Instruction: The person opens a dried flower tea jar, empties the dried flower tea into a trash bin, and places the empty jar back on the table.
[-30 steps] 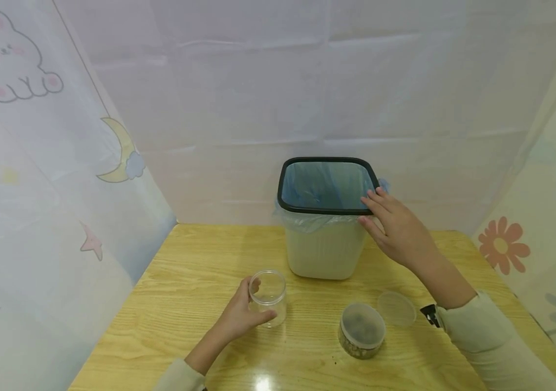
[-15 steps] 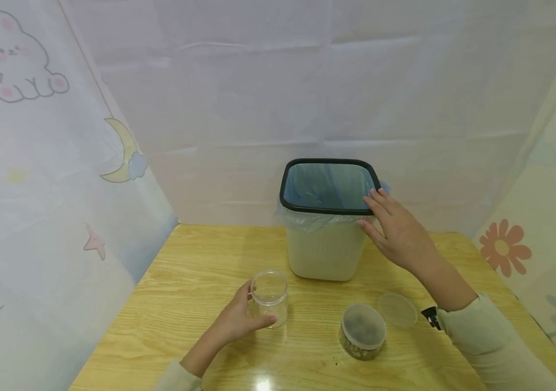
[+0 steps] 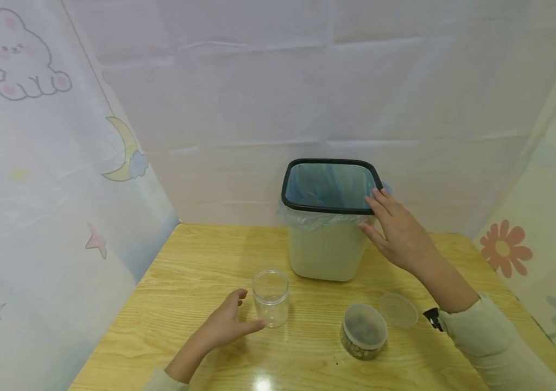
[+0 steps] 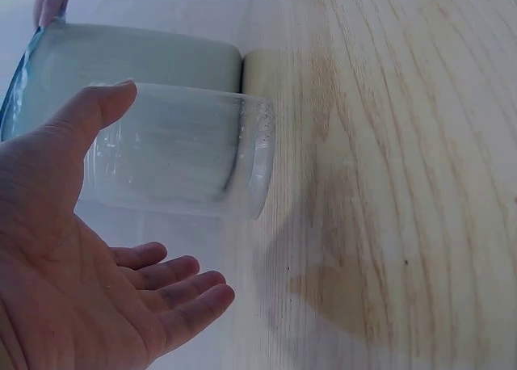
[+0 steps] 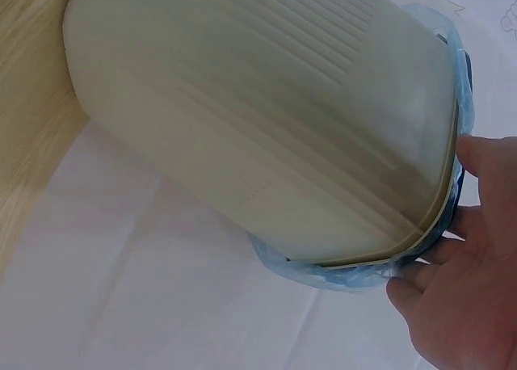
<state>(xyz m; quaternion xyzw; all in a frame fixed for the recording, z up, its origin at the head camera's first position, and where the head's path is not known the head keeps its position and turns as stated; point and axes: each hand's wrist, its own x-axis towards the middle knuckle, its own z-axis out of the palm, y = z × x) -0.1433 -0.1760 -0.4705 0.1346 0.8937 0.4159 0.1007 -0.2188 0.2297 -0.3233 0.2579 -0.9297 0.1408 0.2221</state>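
Note:
A clear, lidless plastic jar stands upright on the wooden table, left of the middle. Beside it my left hand is spread, fingers apart from the jar; the thumb tip is very near its wall. In the left wrist view the palm and relaxed fingers of the left hand hold nothing. My right hand rests on the black rim of a pale trash bin lined with a blue bag. Its fingers lie fairly straight over the right front corner, and its thumb touches the outside.
A lidded round tub with small brownish contents stands at the front right. Next to it a translucent round lid lies flat, and a few dark specks lie nearby. Printed cloth hangs behind and on both sides of the table.
My left hand has let go of the jar and drawn back slightly to the left. The jar stays upright in place. The right hand has stayed on the bin's rim.

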